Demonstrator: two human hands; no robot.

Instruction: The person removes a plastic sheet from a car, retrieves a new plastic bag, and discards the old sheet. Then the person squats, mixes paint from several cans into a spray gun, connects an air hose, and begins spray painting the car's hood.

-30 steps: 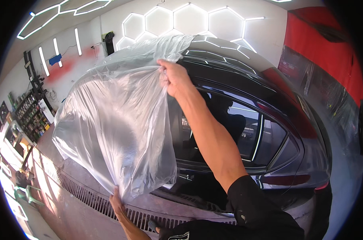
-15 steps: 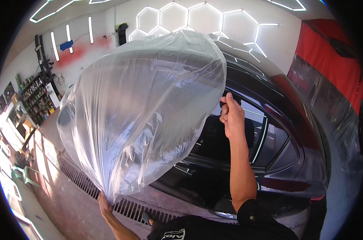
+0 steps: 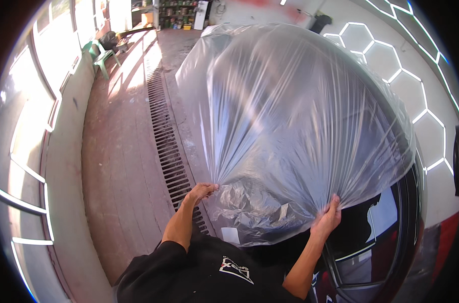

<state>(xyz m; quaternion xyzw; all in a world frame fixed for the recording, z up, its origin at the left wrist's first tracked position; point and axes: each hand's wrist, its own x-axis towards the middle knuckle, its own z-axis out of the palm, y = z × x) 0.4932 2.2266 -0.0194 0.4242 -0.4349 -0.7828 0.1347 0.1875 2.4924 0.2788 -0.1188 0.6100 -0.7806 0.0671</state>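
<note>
- Left-hand fingers (image 3: 212, 187): pinched closed on near edge of the clear, thin, crinkled plastic sheet (image 3: 290, 101).
- Right hand (image 3: 328, 218): thumb up, fingers curled around a bunch of the same edge, further right.
- Sheet: spread in front of the person, over the glossy black car (image 3: 402, 212); contact underneath unclear.
- Orientation: near edge faces the person; pleats fan away from both hands, toward the room's far end. Long axis: can't tell, too billowed.
- Left of sheet: long slotted floor grate (image 3: 170, 156), running away lengthwise.
</note>
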